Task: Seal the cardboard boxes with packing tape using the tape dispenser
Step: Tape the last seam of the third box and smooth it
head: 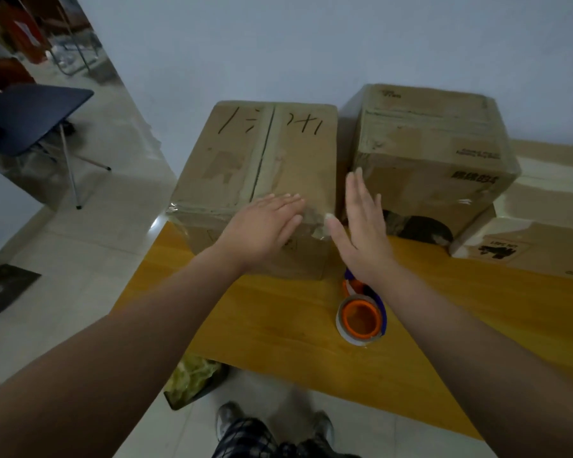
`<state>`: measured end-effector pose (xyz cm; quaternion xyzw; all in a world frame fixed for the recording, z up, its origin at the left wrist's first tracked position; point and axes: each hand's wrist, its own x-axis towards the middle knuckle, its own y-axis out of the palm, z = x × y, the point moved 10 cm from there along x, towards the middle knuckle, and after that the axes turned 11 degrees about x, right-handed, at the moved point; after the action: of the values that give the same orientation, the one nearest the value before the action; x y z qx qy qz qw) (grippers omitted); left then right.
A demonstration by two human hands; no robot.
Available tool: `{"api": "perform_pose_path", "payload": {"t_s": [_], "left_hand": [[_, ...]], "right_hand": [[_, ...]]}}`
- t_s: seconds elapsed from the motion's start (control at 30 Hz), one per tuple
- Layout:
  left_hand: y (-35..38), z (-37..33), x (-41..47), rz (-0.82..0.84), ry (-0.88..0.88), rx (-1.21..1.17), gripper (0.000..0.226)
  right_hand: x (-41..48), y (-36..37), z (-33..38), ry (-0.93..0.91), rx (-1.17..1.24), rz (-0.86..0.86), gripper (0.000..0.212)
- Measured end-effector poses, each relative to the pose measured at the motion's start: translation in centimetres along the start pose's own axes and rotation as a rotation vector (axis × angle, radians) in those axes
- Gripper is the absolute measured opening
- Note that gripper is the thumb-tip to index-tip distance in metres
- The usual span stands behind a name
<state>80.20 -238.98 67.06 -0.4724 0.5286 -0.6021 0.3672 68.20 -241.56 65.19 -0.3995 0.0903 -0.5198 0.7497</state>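
Note:
A cardboard box (245, 153) with black handwriting on its top stands on the yellow wooden table (278, 319). My left hand (262, 226) lies flat with straight fingers on the box's near top edge, over clear tape. With its fingers straight, my right hand (361, 226) stands edge-on at the box's right near corner, and its thumb touches the tape there. The tape dispenser (361, 319), orange and blue with a roll of clear tape, lies on the table below my right wrist, held by neither hand.
A second taped box (437, 153) stands to the right, close beside the first. A lower box (536, 239) lies at the far right. A blue folding chair (30, 117) stands on the tiled floor at left. A greenish bag (192, 378) sits under the table's near edge.

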Motion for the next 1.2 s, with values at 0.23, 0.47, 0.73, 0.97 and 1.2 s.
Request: {"api": "perform_pose_path", "payload": {"t_s": [0.23,0.47,0.73,0.97,1.2], "left_hand": [[2.9,0.5,1.6,0.107,0.063,0.195,0.053],[4.1,0.7,1.1,-0.026,0.154,0.37,0.055],[3.9,0.3,0.1,0.083,0.163,0.555,0.071],[-0.8,6.3,-2.3,0.028,0.068,0.255,0.052],[1.9,8.9,-0.8,0.217,0.193,0.316,0.053]], "right_hand": [[2.2,4.1,1.3,-0.13,-0.146,0.125,0.067],[2.3,4.7,1.1,-0.351,-0.344,0.023,0.065],[1.6,4.6,1.1,-0.128,-0.653,0.215,0.107],[2.6,2.0,4.1,0.073,-0.485,0.069,0.072],[5.0,8.1,7.3,0.212,-0.464,0.025,0.054]]}}
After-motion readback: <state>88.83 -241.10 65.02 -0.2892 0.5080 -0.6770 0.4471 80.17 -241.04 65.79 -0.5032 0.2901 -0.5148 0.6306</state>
